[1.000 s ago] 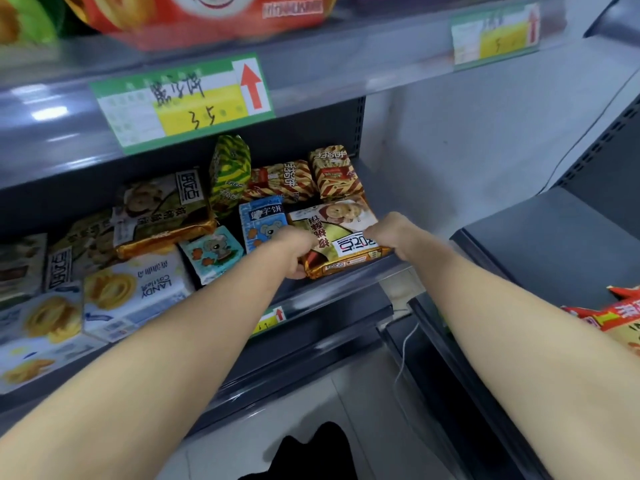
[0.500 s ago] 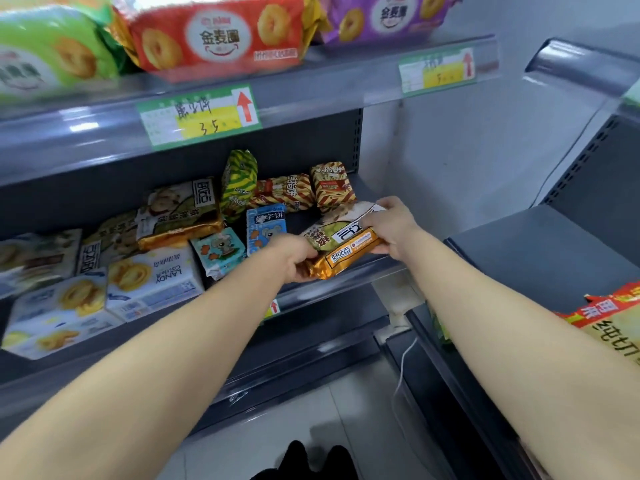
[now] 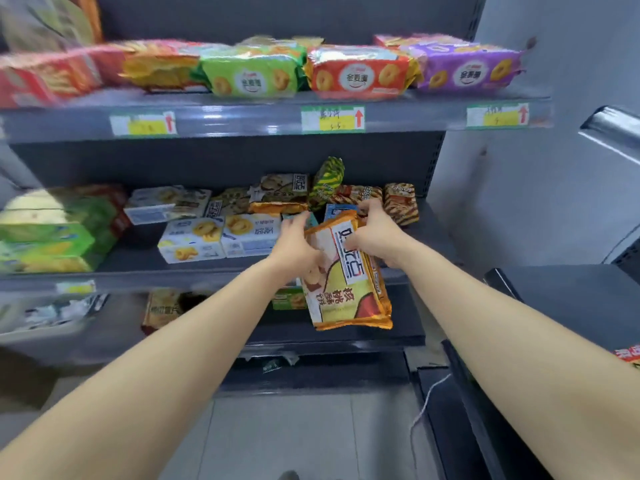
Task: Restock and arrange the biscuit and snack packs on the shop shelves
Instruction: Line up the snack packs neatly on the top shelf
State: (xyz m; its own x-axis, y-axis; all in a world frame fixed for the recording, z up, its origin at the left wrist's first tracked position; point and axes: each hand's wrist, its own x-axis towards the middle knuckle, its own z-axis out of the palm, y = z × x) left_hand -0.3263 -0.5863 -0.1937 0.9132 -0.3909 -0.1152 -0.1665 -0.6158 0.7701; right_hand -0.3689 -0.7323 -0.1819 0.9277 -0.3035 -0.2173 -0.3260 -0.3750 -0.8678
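An orange-edged biscuit pack [image 3: 346,285] with a white label hangs upright in front of the middle shelf [image 3: 173,270], its lower end below the shelf edge. My left hand [image 3: 298,247] grips its left side near the top. My right hand [image 3: 372,233] grips its top right edge. Behind the hands lie a blue snack pack [image 3: 337,211], striped brown packs [image 3: 400,202], a green-yellow pack [image 3: 325,178] and another orange-edged pack [image 3: 280,195]. White cookie boxes [image 3: 221,237] sit to the left.
The top shelf [image 3: 242,116] carries green [image 3: 252,76], red [image 3: 356,76] and purple [image 3: 464,69] biscuit packs above price tags [image 3: 332,119]. Green boxes [image 3: 52,233] are stacked far left. A dark side shelf [image 3: 571,296] juts in at right. Packs lie on the lower shelf [image 3: 162,310].
The pack has been lifted off the shelf and turned upright, now hanging in front of the shelf edge. The view has pulled back and tilted up, showing the top shelf.
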